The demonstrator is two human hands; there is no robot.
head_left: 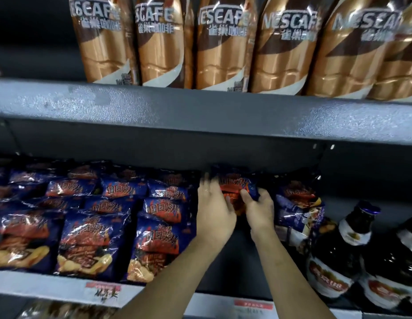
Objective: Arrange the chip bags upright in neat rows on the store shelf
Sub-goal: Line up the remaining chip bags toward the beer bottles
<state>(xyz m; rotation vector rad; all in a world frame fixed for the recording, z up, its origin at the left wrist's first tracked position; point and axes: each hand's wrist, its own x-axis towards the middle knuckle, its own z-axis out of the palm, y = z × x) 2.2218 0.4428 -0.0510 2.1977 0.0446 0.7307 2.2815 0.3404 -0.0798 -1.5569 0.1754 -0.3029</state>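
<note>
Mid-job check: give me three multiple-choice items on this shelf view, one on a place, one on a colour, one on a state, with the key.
1. Where is the held chip bag?
A) on the upper shelf
B) between the chip bag rows and the dark bottles
C) on the floor

2. What is the main colour of the chip bags' packaging?
A) dark blue
B) green
C) white

3. What is the right hand doing?
A) hanging idle
B) holding a bottle
C) gripping the held chip bag

Key:
1 B: it is in the gap on the lower shelf, right of the rows.
2 A: the packs are dark blue with red print.
3 C: its thumb and fingers curl round the bag, while the left hand lies against the bag's other side.
</note>
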